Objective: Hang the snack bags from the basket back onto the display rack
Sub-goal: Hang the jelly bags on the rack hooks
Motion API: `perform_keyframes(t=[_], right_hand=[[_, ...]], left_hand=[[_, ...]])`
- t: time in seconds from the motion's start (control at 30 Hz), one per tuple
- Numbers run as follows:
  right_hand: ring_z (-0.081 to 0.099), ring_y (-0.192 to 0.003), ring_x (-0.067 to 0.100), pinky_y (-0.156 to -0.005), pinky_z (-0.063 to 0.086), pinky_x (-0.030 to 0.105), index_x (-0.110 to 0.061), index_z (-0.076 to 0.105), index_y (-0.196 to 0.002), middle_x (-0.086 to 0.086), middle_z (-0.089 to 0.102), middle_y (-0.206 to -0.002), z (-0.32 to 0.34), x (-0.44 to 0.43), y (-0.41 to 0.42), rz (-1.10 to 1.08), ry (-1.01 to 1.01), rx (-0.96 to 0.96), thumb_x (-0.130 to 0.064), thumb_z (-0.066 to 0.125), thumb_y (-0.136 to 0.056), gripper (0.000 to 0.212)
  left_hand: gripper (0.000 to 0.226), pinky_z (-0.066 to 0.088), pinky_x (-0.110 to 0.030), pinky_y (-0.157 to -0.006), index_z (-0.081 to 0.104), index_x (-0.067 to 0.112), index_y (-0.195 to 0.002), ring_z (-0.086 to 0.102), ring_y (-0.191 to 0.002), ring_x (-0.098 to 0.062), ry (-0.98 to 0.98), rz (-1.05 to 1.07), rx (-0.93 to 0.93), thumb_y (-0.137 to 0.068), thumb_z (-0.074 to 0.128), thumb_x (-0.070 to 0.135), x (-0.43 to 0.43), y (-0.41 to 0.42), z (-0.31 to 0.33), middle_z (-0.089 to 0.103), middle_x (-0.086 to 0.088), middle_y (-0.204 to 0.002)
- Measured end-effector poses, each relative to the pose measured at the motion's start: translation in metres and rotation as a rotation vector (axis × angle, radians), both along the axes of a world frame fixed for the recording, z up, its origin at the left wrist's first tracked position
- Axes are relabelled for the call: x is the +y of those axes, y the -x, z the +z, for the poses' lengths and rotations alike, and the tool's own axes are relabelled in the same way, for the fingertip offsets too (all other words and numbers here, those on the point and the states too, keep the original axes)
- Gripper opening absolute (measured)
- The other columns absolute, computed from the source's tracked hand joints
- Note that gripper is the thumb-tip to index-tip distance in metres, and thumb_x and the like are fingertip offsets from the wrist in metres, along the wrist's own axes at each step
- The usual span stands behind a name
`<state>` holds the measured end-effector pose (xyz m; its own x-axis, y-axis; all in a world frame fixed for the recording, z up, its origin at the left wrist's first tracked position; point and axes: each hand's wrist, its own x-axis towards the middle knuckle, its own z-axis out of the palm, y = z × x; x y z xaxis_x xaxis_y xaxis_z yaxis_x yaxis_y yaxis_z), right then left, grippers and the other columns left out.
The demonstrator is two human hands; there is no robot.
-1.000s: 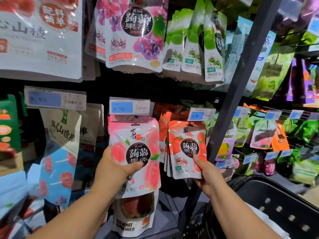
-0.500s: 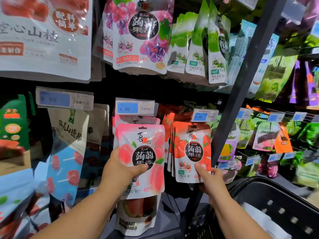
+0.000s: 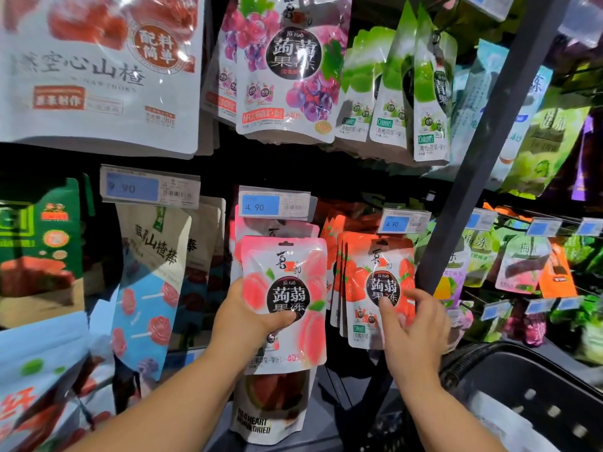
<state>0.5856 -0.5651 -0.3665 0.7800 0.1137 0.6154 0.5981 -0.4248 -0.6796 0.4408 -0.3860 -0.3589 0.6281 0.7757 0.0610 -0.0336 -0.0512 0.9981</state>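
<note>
My left hand [image 3: 251, 318] grips a pink peach jelly bag [image 3: 287, 288] by its lower left side, thumb across the front, holding it up in front of the same pink bags under the 4.90 price tag [image 3: 274, 203]. To the right hangs a stack of red strawberry jelly bags [image 3: 375, 282]. My right hand [image 3: 411, 327] lies against the front strawberry bag with fingers spread and loosely bent, touching its lower part. The black basket [image 3: 528, 396] sits at the lower right, with something white inside.
A dark metal rack upright [image 3: 483, 151] slants up just right of the strawberry bags. Purple grape bags [image 3: 287, 66] and green bags [image 3: 401, 86] hang above. A watermelon snack bag [image 3: 270, 409] hangs below the peach bag. More bags crowd both sides.
The view has drawn closer to the rack. My right hand has gone from pinching the strawberry bag's bottom edge to resting spread on its front. My left hand still holds the peach bag.
</note>
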Motion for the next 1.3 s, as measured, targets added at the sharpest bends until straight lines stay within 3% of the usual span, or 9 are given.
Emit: perform_keyframes(t=[0.13,0.3,0.47,0.6,0.87,0.97,1.03,1.13,1.3], right_hand=[[0.062,-0.090,0.012,-0.076,0.046,0.024,-0.028,0.058,-0.098,-0.007,0.063,-0.094,0.014,0.023,0.020,0.480,-0.017,0.234,-0.036,0.065,-0.093,0.012],[0.065,-0.105,0.020,-0.096,0.052,0.045,-0.042,0.056,-0.111,0.002,0.067,-0.113,0.006,0.059,0.023,0.644,0.008,0.559,-0.067,0.073,-0.066,0.054],[0.070,-0.098,0.033,-0.095,0.051,0.059,-0.023,0.070,-0.095,0.014,0.074,-0.102,0.010,0.078,0.026,0.761,-0.213,0.682,-0.035,0.075,-0.079,0.020],[0.068,-0.095,0.042,-0.091,0.052,0.060,-0.003,0.063,-0.097,0.028,0.070,-0.102,0.012,0.091,0.025,0.725,-0.344,0.724,-0.012,0.067,-0.091,0.011],[0.069,-0.090,0.034,-0.087,0.056,0.054,-0.011,0.065,-0.092,0.021,0.072,-0.101,0.010,0.111,0.022,0.656,-0.385,0.719,-0.013,0.066,-0.092,0.002],[0.070,-0.090,0.036,-0.087,0.055,0.058,-0.012,0.065,-0.090,0.019,0.073,-0.097,0.010,0.116,0.022,0.624,-0.385,0.719,-0.015,0.067,-0.092,0.004],[0.070,-0.091,0.039,-0.086,0.055,0.060,-0.013,0.066,-0.088,0.020,0.073,-0.095,0.010,0.119,0.022,0.616,-0.401,0.714,-0.016,0.068,-0.091,0.005],[0.069,-0.093,0.043,-0.085,0.054,0.063,-0.013,0.067,-0.086,0.020,0.073,-0.094,0.010,0.123,0.022,0.600,-0.412,0.706,-0.025,0.072,-0.082,0.014],[0.069,-0.093,0.041,-0.086,0.053,0.062,-0.019,0.068,-0.082,0.017,0.073,-0.092,0.009,0.128,0.020,0.573,-0.394,0.663,-0.022,0.071,-0.085,0.006]], left_hand=[[0.086,0.057,-0.033,-0.066,0.044,0.028,-0.131,0.062,-0.098,-0.021,0.000,-0.009,-0.005,-0.062,0.092,0.010,0.000,0.000,0.000,0.053,0.001,-0.117],[0.092,0.056,-0.028,-0.063,0.041,0.029,-0.136,0.062,-0.104,-0.021,-0.024,-0.024,-0.018,-0.061,0.093,0.014,-0.002,0.001,0.002,0.051,0.004,-0.124],[0.084,0.059,-0.040,-0.081,0.042,0.038,-0.123,0.064,-0.105,-0.020,-0.017,-0.015,-0.052,-0.060,0.094,0.016,0.004,0.002,0.004,0.058,0.010,-0.114],[0.079,0.060,-0.046,-0.081,0.045,0.039,-0.119,0.065,-0.105,-0.022,-0.024,-0.010,-0.084,-0.061,0.093,0.016,0.009,0.002,0.005,0.063,0.003,-0.119],[0.081,0.059,-0.028,-0.058,0.041,0.029,-0.135,0.067,-0.091,-0.014,-0.066,0.005,-0.148,-0.070,0.087,0.013,0.017,-0.002,0.005,0.058,-0.001,-0.126],[0.102,0.058,-0.039,-0.087,0.027,0.040,-0.147,0.051,-0.127,-0.020,-0.119,0.023,-0.141,-0.068,0.089,0.019,0.020,-0.004,0.003,0.045,0.002,-0.146],[0.110,0.048,-0.029,-0.100,0.018,0.047,-0.150,0.034,-0.140,-0.011,-0.183,0.037,-0.152,-0.071,0.088,0.018,0.019,-0.003,0.004,0.032,0.011,-0.155],[0.111,0.034,-0.003,-0.091,0.009,0.050,-0.151,0.022,-0.139,0.001,-0.245,0.036,-0.148,-0.076,0.084,0.015,0.016,-0.003,0.007,0.023,0.020,-0.156],[0.100,0.027,-0.020,-0.103,0.012,0.061,-0.136,0.021,-0.143,0.000,-0.267,0.025,-0.148,-0.079,0.081,0.017,0.018,-0.004,0.007,0.023,0.016,-0.159]])
